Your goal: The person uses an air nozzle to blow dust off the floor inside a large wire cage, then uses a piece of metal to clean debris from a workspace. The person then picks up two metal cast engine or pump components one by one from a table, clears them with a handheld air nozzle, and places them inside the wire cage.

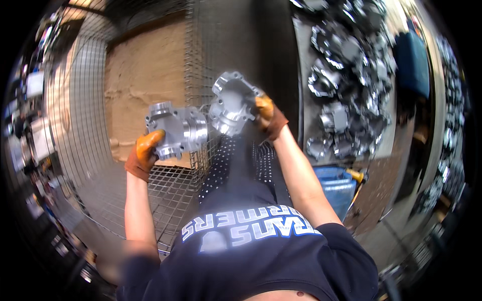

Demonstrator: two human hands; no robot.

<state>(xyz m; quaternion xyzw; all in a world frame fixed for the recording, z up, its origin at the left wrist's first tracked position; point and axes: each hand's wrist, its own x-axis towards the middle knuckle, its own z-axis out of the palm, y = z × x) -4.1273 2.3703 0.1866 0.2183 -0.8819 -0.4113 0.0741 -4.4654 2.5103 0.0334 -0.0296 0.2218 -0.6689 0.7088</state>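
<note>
Both my hands wear orange-coated work gloves. My left hand (144, 150) is closed on the left side of a silver metal casting (173, 129) with round flanged ends, held over the near part of the wire basket. In my right hand (270, 116) is a second metal casting (232, 103), gripped by its right edge and tilted, with its hollow side showing. The two castings are close together at the basket's right wall; I cannot tell whether they touch. My right fingers are partly blurred and partly hidden by the casting.
The wire mesh basket (193, 60) on the left has brown cardboard (145, 75) lining its bottom. On the right, a table (304, 65) bears a heap of similar shiny castings (346, 95). Below it stands a blue bin (335, 188) beside a yellow-handled tool (355, 175).
</note>
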